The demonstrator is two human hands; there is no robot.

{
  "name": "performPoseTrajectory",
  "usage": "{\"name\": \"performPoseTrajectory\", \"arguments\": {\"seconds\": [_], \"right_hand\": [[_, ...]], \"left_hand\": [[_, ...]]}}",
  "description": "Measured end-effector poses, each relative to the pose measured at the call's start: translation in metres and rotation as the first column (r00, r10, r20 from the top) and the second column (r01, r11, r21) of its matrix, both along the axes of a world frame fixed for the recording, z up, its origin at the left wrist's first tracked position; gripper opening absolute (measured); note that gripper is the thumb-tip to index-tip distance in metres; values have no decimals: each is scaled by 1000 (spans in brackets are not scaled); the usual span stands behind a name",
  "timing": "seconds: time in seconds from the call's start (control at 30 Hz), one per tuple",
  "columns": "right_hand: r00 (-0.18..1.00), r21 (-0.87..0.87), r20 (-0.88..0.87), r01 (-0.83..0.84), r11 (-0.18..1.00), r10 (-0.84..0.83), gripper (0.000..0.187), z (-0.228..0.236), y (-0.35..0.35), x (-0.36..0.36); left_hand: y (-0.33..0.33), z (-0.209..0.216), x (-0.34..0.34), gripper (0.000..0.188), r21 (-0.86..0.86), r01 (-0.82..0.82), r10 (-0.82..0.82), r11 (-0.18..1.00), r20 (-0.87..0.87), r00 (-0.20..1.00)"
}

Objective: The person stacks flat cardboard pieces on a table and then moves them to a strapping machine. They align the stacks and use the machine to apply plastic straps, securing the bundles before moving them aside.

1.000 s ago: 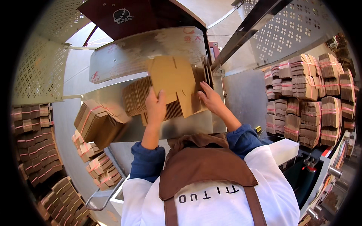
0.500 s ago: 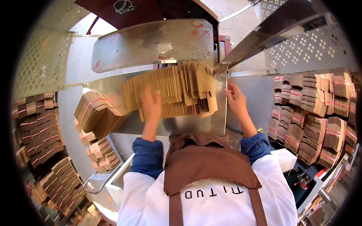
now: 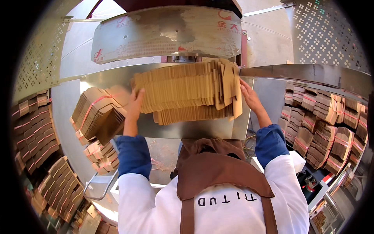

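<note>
Between the hands, left (image 3: 135,104) and right (image 3: 249,97), the cardboard stack (image 3: 187,91) is pressed, grasped endwise.

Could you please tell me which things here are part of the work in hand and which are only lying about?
In hand:
- loose cardboard stack, pressed between left hand and right hand
- metal shelf under it

Lying about:
- strapped bundle beside the left hand
- bundle piles at left
- bundle piles at right
</note>
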State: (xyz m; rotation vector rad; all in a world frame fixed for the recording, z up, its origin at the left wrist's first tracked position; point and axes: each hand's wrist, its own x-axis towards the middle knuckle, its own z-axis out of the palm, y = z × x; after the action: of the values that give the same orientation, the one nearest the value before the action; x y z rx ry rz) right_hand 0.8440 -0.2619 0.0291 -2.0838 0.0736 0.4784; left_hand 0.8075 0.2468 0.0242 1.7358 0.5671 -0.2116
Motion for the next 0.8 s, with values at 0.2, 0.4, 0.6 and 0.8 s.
{"name": "performPoseTrajectory", "arguments": {"seconds": [0.2, 0.4, 0.6, 0.8], "right_hand": [[998, 43, -56, 36, 998, -34, 56, 18, 5, 1], [998, -53, -35, 47, 997, -49, 56, 13, 12, -8], [994, -60, -63, 81, 995, -84, 59, 21, 5, -9], [990, -49, -23, 139, 989, -141, 59, 19, 0, -12]], "left_hand": [[1, -10, 1, 67, 671, 108, -283, 733, 156, 946], [34, -83, -12, 77, 435, -92, 103, 896, -3, 995], [53, -91, -1, 74, 549, -166, 257, 819, -93, 962], [67, -105, -7, 68, 343, -234, 304, 910, -168, 938]]}}
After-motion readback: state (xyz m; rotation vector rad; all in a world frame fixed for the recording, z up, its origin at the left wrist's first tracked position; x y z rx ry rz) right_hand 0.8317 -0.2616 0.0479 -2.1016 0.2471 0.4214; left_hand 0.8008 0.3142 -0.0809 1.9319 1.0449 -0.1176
